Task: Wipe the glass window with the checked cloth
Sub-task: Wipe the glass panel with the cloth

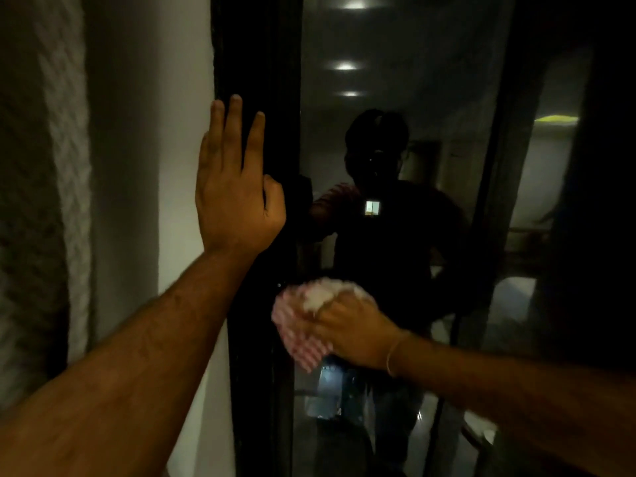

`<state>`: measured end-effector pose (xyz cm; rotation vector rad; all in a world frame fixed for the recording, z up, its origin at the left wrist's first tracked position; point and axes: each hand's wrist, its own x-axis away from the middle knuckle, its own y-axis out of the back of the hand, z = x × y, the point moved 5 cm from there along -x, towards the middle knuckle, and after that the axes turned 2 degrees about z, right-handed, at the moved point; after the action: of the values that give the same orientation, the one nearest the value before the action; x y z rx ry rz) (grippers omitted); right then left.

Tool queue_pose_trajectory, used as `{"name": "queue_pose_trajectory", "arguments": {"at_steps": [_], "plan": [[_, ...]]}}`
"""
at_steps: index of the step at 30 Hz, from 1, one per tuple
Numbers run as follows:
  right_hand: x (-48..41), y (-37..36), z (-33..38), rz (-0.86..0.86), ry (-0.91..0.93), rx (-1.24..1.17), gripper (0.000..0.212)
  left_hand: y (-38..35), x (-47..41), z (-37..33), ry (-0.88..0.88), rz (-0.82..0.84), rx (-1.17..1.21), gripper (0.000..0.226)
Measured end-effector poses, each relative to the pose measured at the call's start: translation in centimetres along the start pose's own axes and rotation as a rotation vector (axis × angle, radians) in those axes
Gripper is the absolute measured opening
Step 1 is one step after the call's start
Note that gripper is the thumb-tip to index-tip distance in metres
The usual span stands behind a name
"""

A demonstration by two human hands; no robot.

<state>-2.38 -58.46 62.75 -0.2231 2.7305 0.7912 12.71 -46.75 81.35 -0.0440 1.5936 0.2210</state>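
The glass window (395,80) is a tall dark pane in a black frame (258,63), and it mirrors a person and ceiling lights. My right hand (351,332) presses a bunched red-and-white checked cloth (299,325) against the lower left part of the glass. The cloth looks blurred. My left hand (234,187) lies flat with its fingers spread on the black frame, at the edge of the white wall, and holds nothing.
A white wall (137,166) runs down the left side, with a rough textured surface (41,166) further left. A second dark frame bar (495,201) stands to the right of the pane, with a dim room beyond it.
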Motion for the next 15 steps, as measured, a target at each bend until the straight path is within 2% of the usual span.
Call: {"name": "queue_pose_trajectory", "arguments": {"at_steps": [1, 3, 5, 6, 8, 10, 12, 15], "plan": [[-1.7, 2.2, -2.2, -0.143, -0.047, -0.016, 0.048, 0.1, 0.2, 0.0, 0.002, 0.002, 0.007, 0.083], [-4.2, 6.7, -9.1, -0.241, -0.26, -0.055, 0.054, 0.1, 0.0, 0.0, -0.007, -0.008, 0.02, 0.082], [-5.5, 9.5, -17.4, -0.155, -0.546, -0.1, 0.064, 0.0, -0.6, 0.1, -0.017, -0.011, 0.006, 0.081], [-5.6, 10.9, -20.6, -0.127, -0.619, -0.038, 0.066, -0.1, -0.7, 0.1, -0.016, -0.006, -0.01, 0.082], [-5.2, 13.3, -24.4, -0.152, -0.653, 0.029, 0.068, -0.4, -0.4, 0.2, 0.002, 0.025, -0.033, 0.082], [-4.7, 14.9, -25.9, -0.17, -0.688, -0.007, 0.068, -0.2, -0.3, -0.2, 0.018, 0.059, -0.035, 0.082], [-4.4, 15.8, -25.0, -0.248, -0.717, -0.195, 0.059, 0.5, -0.2, -0.4, 0.036, 0.078, 0.014, 0.082], [-1.9, 17.0, -20.4, -0.594, -0.913, -0.828, 0.019, 1.5, 2.3, -0.7, 0.039, 0.13, 0.094, 0.086]]}}
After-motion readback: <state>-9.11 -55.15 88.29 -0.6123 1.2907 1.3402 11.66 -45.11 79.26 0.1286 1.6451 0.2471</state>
